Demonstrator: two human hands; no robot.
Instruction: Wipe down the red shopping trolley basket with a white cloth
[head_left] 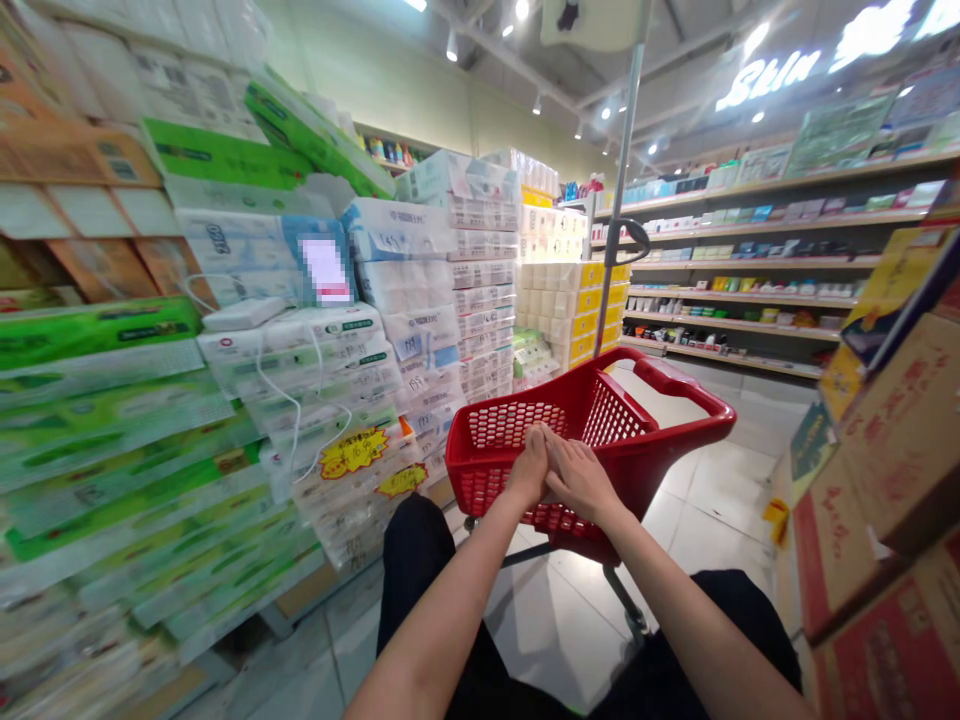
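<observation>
Directly in front of me is a red plastic shopping cart (675, 437) with perforated basket walls. My left hand (529, 468) and my right hand (583, 480) are pressed against each other over its near rim. The fingers of both hands look bent and closed, with the right fingers overlapping the left hand. Whether they grip the rim or only each other cannot be made out. Between my arms, part of the cart's metal frame and a wheel (636, 622) show above the floor.
Stacked tissue packs (120, 420) line the left side, with yellow price tags (354, 453), a blurred phone-like screen (324, 268) and a white cable (298, 425). Cardboard boxes (892, 440) crowd the right. A metal pole (618, 180) rises behind the cart; stocked shelves (750, 262) stand beyond.
</observation>
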